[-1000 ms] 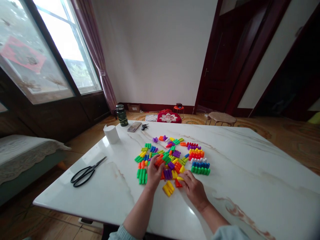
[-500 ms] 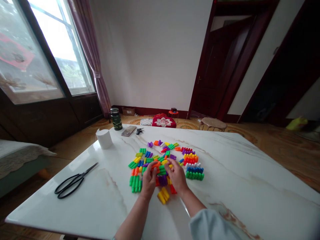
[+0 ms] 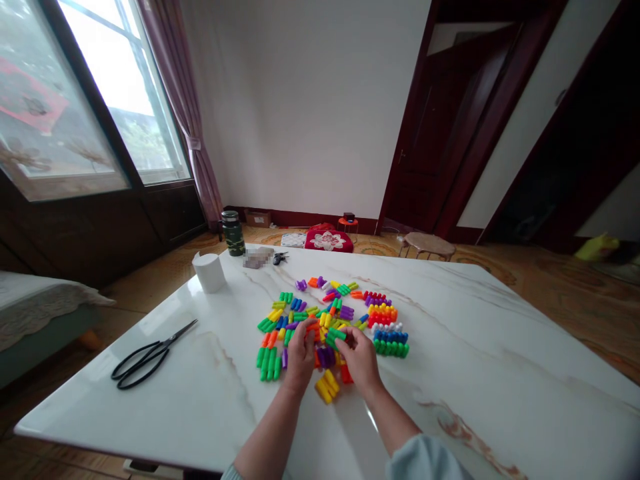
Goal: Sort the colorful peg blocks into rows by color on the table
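Loose plastic toy building blocks made of joined rounded tubes lie about both hands. My right hand (image 3: 362, 356) pinches a green block (image 3: 335, 337) between thumb and fingers, above the pile. Close on its left, my left hand (image 3: 301, 357) is closed on an orange block (image 3: 313, 327), partly hidden by the fingers. The two held blocks are apart. Below the hands lie a purple block (image 3: 326, 357) and a yellow block (image 3: 327, 387). Green blocks (image 3: 269, 364) sit left of my left hand. Right of my right hand stand joined rows of blocks (image 3: 390, 348), sorted by colour.
On the white marble-patterned table (image 3: 480, 333), black-handled scissors (image 3: 150, 357) lie at left. A white paper roll (image 3: 209, 273), a camouflage flask (image 3: 233, 235), a blurred-out flat object (image 3: 258, 257) and keys (image 3: 281, 258) are towards the back left. A round stool (image 3: 429, 245) stands beyond the table.
My hands have moved slightly apart. The green block, earlier between both hands near the orange one, is now separate in my right hand and tilted.
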`<move>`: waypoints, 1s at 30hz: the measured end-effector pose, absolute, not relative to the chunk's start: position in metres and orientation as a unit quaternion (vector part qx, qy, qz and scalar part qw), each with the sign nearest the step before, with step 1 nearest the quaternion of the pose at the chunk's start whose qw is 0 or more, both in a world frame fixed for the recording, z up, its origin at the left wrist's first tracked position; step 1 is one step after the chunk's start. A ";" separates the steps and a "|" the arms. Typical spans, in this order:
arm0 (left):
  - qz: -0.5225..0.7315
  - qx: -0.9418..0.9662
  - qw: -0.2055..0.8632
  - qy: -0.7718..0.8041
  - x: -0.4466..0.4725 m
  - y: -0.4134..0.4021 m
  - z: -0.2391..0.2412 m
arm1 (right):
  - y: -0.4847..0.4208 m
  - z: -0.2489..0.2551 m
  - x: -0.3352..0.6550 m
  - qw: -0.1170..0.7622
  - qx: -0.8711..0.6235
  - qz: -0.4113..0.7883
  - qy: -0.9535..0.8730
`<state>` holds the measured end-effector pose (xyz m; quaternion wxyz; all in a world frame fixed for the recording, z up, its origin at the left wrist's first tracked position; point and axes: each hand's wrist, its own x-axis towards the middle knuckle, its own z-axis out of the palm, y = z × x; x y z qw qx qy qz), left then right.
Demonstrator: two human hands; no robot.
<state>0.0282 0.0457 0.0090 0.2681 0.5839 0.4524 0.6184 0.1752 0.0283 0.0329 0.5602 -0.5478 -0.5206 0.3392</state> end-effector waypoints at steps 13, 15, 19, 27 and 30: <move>0.582 0.667 0.205 0.417 0.034 0.044 0.013 | -0.010 0.004 0.220 0.336 -0.517 0.003 -0.787; 0.582 0.664 0.201 0.426 0.034 0.042 0.016 | -0.012 -0.004 0.224 0.283 -0.510 -0.011 -0.812; 0.571 0.671 0.198 0.429 0.034 0.040 0.018 | -0.011 -0.011 0.222 0.250 -0.507 -0.029 -0.825; 0.542 0.716 0.129 0.420 0.034 0.031 0.019 | -0.013 -0.008 0.221 0.235 -0.508 -0.036 -0.828; 0.513 0.686 0.067 0.511 0.020 0.042 0.031 | -0.014 -0.007 0.220 0.234 -0.515 -0.038 -0.824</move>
